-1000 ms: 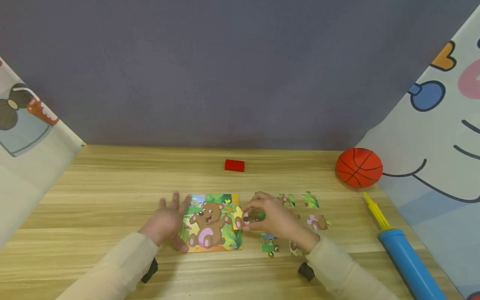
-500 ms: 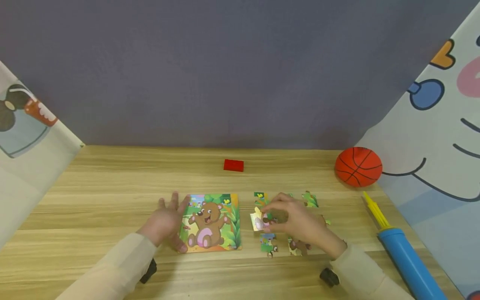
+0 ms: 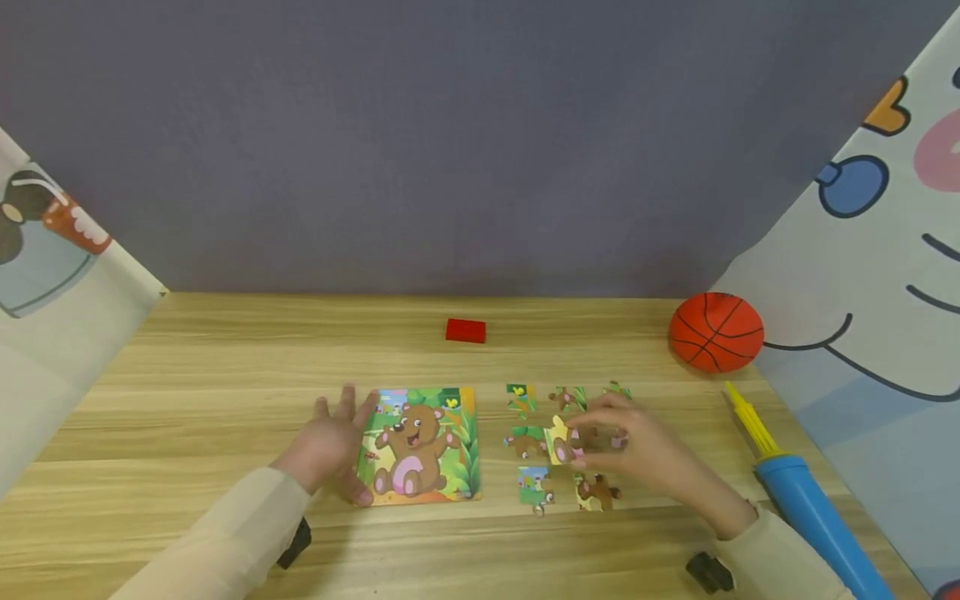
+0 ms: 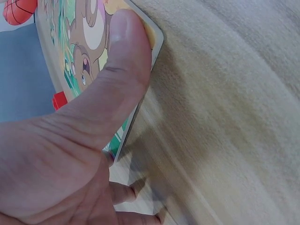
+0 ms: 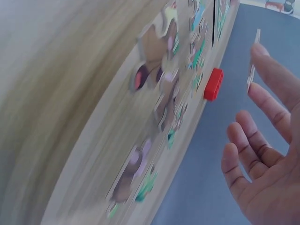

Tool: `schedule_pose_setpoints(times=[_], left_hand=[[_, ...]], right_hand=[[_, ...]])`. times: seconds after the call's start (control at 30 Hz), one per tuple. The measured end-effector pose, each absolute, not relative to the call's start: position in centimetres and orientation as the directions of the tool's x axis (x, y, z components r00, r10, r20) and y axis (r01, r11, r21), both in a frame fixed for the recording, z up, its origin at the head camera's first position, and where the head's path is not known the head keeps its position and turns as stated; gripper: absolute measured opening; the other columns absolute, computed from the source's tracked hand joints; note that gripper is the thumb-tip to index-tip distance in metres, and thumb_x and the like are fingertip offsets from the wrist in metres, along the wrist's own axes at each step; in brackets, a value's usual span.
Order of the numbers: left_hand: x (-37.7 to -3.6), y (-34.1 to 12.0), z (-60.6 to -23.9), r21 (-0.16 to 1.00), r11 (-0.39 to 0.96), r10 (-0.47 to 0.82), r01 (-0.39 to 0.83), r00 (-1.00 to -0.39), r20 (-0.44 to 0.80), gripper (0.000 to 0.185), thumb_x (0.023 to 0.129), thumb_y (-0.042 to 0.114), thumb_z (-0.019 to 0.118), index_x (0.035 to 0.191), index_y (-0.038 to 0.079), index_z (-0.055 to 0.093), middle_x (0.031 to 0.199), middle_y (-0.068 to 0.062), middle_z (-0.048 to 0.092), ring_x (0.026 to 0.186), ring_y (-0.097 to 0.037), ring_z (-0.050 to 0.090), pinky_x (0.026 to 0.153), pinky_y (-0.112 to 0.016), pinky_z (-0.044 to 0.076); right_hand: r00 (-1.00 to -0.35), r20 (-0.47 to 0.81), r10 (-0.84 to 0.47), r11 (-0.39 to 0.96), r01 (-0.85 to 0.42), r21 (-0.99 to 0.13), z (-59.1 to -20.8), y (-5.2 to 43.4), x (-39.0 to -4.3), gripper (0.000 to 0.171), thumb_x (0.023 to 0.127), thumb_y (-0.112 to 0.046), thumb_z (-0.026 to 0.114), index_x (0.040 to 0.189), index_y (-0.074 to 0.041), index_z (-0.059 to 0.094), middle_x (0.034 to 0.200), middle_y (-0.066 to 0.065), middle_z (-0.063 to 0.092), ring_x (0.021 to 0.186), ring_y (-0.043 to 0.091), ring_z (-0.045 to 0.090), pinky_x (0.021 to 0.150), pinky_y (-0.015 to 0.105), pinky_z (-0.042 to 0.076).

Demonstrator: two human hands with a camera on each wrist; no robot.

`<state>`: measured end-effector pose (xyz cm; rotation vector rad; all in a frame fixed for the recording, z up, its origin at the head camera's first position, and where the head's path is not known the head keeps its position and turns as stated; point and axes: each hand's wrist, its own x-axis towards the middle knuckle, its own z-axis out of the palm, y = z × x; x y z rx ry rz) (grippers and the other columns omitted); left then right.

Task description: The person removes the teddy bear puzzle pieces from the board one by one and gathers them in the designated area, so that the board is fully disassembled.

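My left hand (image 3: 326,446) rests at the left edge of a square bear picture board (image 3: 420,446), its fingers spread. In the left wrist view the thumb (image 4: 126,51) lies on top of the board's corner and the other fingers reach along its side. My right hand (image 3: 637,446) pinches a yellow and brown jigsaw piece (image 3: 558,442) between thumb and fingertips, above the loose pieces. Seen edge-on in the right wrist view, the held piece (image 5: 251,70) is off the table. Loose jigsaw pieces lie beneath, among them a bear piece (image 3: 597,492) and a duck piece (image 3: 520,400).
A small red block (image 3: 466,331) sits behind the board. At the right stand a red basketball-patterned ball (image 3: 716,332) and a blue pump (image 3: 825,525) with a yellow nozzle (image 3: 752,421). A grey wall (image 3: 450,150) rises behind the wooden table (image 3: 225,350).
My right hand has carried the pinched jigsaw piece rightward, from over the board's right edge to above the loose pieces. The left hand has stayed on the board.
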<state>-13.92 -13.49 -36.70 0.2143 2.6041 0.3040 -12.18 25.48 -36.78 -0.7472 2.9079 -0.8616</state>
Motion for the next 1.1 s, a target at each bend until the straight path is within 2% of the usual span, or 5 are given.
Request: schedule_pose_setpoints(times=[0.1,0.4,0.7,1.0,1.1], left_hand=[[-14.0,-13.5,-36.8,0.247,0.963,0.212,0.105,-0.862,-0.461,0.141,0.053,0.029,0.096,0.161,0.000,0.010,0.161,-0.038,-0.004,0.140,-0.069,0.005,0.093,-0.071,0.049],[-14.5,-13.6,-37.5,0.228,0.967,0.209,0.111,-0.856,-0.473,0.142,0.053,0.032,0.096,0.161,0.000,0.010,0.161,-0.039,-0.003,0.139,-0.070,0.005,0.097,-0.073,0.044],[-14.5,-13.8,-37.8,0.244,0.964,0.214,0.110,-0.863,-0.457,0.144,0.051,0.033,0.096,0.161,0.000,0.010,0.161,-0.038,-0.005,0.140,-0.069,0.004,0.096,-0.074,0.045],[-14.2,-13.5,-36.9,0.237,0.964,0.223,0.122,-0.857,-0.464,0.140,0.054,0.029,0.095,0.160,-0.002,0.010,0.159,-0.040,-0.004,0.139,-0.070,0.005,0.091,-0.071,0.050],[-14.1,-13.4,-36.8,0.240,0.963,0.222,0.119,-0.856,-0.467,0.139,0.055,0.028,0.095,0.160,-0.002,0.010,0.159,-0.040,-0.004,0.139,-0.070,0.004,0.092,-0.071,0.050]], right_hand=[[-0.890,0.126,-0.438,0.746,-0.438,-0.501,-36.6,26.5,-11.8,0.043,0.076,-0.036,0.089,0.115,-0.024,0.077,0.114,-0.003,0.064,0.092,0.019,0.061,0.073,0.035,0.058],[-0.881,0.200,-0.430,0.721,-0.468,-0.511,-36.8,29.6,-10.4,0.041,0.075,-0.027,0.090,0.114,-0.022,0.076,0.104,-0.004,0.063,0.083,0.014,0.057,0.063,0.026,0.054],[-0.930,0.147,-0.337,0.789,-0.363,-0.496,-37.4,32.1,-8.9,0.042,0.076,-0.032,0.089,0.116,-0.028,0.076,0.110,-0.009,0.063,0.098,0.015,0.062,0.074,0.030,0.058],[-0.915,0.221,-0.336,0.781,-0.403,-0.477,-39.5,34.5,-8.0,0.045,0.071,-0.024,0.093,0.113,-0.022,0.077,0.105,-0.010,0.066,0.089,0.005,0.058,0.063,0.022,0.050],[-0.918,0.202,-0.342,0.783,-0.397,-0.479,-39.9,35.1,-7.8,0.045,0.071,-0.027,0.092,0.112,-0.024,0.076,0.106,-0.010,0.066,0.089,0.003,0.058,0.063,0.022,0.050]])
